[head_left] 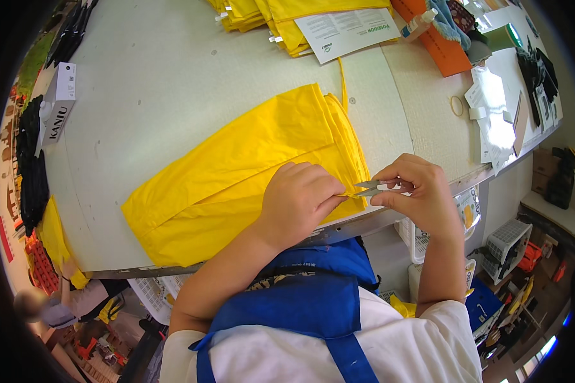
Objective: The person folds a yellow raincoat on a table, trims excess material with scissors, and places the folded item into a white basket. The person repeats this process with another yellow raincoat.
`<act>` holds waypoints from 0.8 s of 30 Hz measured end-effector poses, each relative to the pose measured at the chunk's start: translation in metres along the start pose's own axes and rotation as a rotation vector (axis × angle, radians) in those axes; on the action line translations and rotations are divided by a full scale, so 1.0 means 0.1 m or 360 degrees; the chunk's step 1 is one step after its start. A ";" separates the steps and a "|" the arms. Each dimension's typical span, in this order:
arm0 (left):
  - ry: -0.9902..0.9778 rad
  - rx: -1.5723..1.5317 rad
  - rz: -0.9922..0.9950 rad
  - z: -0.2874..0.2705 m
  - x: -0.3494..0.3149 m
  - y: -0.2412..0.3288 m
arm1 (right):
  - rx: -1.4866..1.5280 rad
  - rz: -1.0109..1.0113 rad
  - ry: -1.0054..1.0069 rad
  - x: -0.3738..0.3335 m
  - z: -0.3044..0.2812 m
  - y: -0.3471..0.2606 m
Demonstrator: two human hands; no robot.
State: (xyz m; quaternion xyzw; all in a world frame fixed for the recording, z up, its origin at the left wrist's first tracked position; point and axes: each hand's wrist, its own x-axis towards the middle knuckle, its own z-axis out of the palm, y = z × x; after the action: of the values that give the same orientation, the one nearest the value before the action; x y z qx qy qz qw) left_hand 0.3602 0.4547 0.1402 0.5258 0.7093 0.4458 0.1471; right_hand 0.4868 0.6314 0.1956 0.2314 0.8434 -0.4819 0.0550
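A folded yellow garment (236, 159), smooth like rainwear, lies slantwise across the table in front of me. My left hand (297, 198) pinches its edge near the lower right corner, fingers closed on the fabric. Thread snips (368, 187) are in my right hand (421, 188), held between thumb and fingers. Their blades are apart and point left at the pinched edge, close to my left fingertips. A thin yellow cord (344, 83) runs from the garment's upper right end toward the far pile. Whether a thread lies between the blades is too small to tell.
More folded yellow garments (287, 25) are piled at the far side, a printed white sheet (345, 32) on them. An orange box (437, 45) with a small bottle (420, 23) stands at far right. Left are a white carton (59, 102) and black items. Another person (57, 300) sits at lower left.
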 end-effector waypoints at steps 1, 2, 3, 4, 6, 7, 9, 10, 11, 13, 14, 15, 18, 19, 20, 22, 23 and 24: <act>0.0011 0.0030 0.0039 0.00 -0.01 0.00 | 0.0055 0.0026 -0.0006 -0.01 0.01 0.01; 0.0006 0.0033 0.0040 0.00 -0.02 0.00 | 0.0110 0.0053 -0.0012 -0.01 0.03 0.03; -0.0001 0.0038 0.0044 0.01 -0.04 -0.01 | 0.0127 0.0051 -0.0022 -0.01 0.04 0.04; -0.0008 0.0042 0.0048 0.01 -0.05 -0.01 | 0.0143 0.0049 -0.0032 -0.01 0.06 0.05; 0.0046 0.0016 0.0058 0.01 -0.03 0.00 | 0.0206 0.0079 -0.0052 -0.01 0.09 0.08; 0.0074 0.0004 0.0063 0.01 -0.03 0.00 | 0.0252 0.0112 -0.0062 -0.01 0.11 0.10; 0.0066 0.0000 0.0061 0.00 -0.04 0.01 | 0.0363 0.0194 -0.0068 -0.01 0.13 0.15; 0.0063 -0.0001 0.0059 0.00 -0.04 0.01 | 0.0429 0.0242 -0.0064 -0.01 0.13 0.18; 0.0063 -0.0011 0.0050 0.00 -0.04 0.01 | 0.0495 0.0291 -0.0060 -0.01 0.14 0.18; 0.0063 -0.0031 0.0030 0.01 -0.04 0.00 | 0.0323 0.0012 0.0117 -0.03 0.16 0.14; 0.0036 -0.0082 -0.0026 0.01 -0.03 -0.01 | 0.0236 -0.0127 0.0205 -0.05 0.17 0.11; 0.0010 -0.0132 -0.0083 0.00 -0.02 -0.01 | 0.0023 -0.0320 0.0291 -0.06 0.17 0.07; -0.0028 -0.0264 -0.0237 0.00 -0.02 -0.01 | -0.0570 -0.0778 0.0527 -0.12 0.18 -0.01; -0.0034 -0.0306 -0.0284 0.00 -0.02 -0.01 | -0.0642 -0.0776 0.0554 -0.12 0.19 -0.01; -0.0046 -0.0326 -0.0304 0.00 -0.02 -0.01 | -0.0714 -0.0774 0.0580 -0.12 0.21 -0.01; -0.0077 -0.0365 -0.0344 0.02 -0.03 -0.02 | -0.0808 -0.0762 0.0606 -0.12 0.22 -0.01; -0.0081 -0.0359 -0.0334 0.02 -0.02 -0.01 | -0.0832 -0.0756 0.0603 -0.12 0.21 -0.01; -0.0084 -0.0354 -0.0324 0.01 -0.02 -0.01 | -0.0857 -0.0749 0.0598 -0.12 0.21 -0.02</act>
State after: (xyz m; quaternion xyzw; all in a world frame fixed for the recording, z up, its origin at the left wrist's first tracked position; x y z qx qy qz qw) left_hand 0.3612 0.4536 0.1380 0.4431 0.7012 0.4905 0.2673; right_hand 0.4940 0.6091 0.1896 0.0933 0.9647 -0.1925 -0.1535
